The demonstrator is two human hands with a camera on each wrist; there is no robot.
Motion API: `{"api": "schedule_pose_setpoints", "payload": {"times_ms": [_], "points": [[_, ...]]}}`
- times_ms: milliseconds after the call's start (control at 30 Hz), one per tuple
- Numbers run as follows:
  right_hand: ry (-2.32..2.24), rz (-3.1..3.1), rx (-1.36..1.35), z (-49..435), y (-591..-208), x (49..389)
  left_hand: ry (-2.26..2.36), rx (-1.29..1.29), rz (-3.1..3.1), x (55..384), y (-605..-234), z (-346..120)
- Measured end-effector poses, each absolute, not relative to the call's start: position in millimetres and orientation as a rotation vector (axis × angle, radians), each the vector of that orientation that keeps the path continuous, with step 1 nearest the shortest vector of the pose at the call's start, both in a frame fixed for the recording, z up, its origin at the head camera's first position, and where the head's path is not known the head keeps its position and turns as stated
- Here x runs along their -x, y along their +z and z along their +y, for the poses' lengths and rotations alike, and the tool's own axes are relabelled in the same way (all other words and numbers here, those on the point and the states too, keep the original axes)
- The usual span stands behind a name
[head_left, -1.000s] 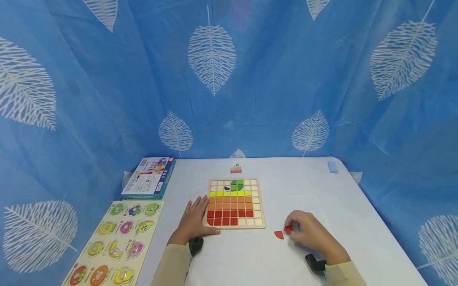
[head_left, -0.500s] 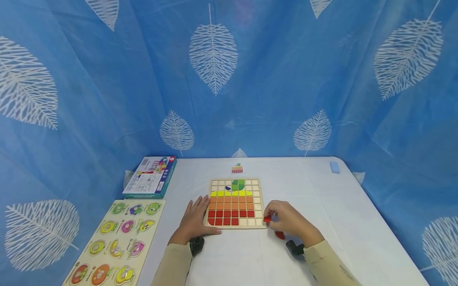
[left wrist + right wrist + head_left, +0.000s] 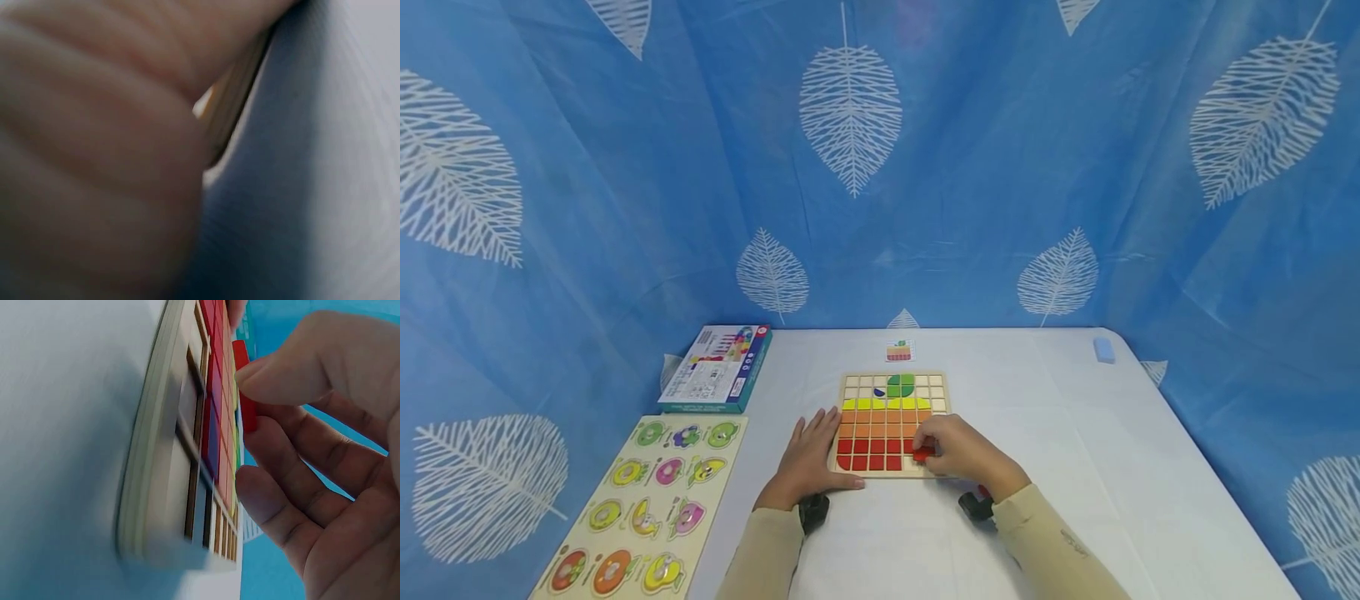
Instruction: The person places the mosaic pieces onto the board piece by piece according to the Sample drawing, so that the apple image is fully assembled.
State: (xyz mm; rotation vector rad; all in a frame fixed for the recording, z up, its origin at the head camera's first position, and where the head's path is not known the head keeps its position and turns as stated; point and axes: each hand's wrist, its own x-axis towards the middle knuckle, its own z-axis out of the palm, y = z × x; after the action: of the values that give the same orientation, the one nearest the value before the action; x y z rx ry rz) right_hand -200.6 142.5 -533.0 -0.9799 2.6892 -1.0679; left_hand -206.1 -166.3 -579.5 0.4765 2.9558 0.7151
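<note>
A wooden grid board [image 3: 951, 398] lies on the table, filled partly with red, orange, yellow, green and blue tiles. My left hand [image 3: 808, 460] rests spread at its left side, fingers on the edge and thumb along the near corner. In the left wrist view the palm [image 3: 100, 162] hides most of the board's edge [image 3: 236, 103]. My right hand [image 3: 964, 450] pinches a red tile [image 3: 923, 454] between thumb and fingers, above the bare cells at the board's near right. The right wrist view shows this red tile [image 3: 249, 415] tilted on edge, clear of the board.
A small pattern card [image 3: 900, 350] lies behind the board. To the left are a boxed set [image 3: 715, 367] and a fruit puzzle board [image 3: 651, 492]. One red piece [image 3: 982, 490] shows partly beside the right wrist. A light blue block [image 3: 1103, 350] sits at the back right.
My right hand has carried the red tile leftward from the table to over the board. The other red piece stayed behind and is now mostly covered by the wrist. The left hand stayed put.
</note>
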Motion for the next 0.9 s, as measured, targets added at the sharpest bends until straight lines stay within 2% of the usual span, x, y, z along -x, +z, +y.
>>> {"api": "schedule_pose_setpoints", "payload": {"times_ms": [700, 900], "points": [[-1.008, 2.693, 0.988, 125, -536, 200, 0.705, -0.462, 2.945, 206, -578, -165], [-1.023, 2.671, 0.861, 124, -536, 202, 0.692, -0.474, 2.958, 207, -578, -166]]}}
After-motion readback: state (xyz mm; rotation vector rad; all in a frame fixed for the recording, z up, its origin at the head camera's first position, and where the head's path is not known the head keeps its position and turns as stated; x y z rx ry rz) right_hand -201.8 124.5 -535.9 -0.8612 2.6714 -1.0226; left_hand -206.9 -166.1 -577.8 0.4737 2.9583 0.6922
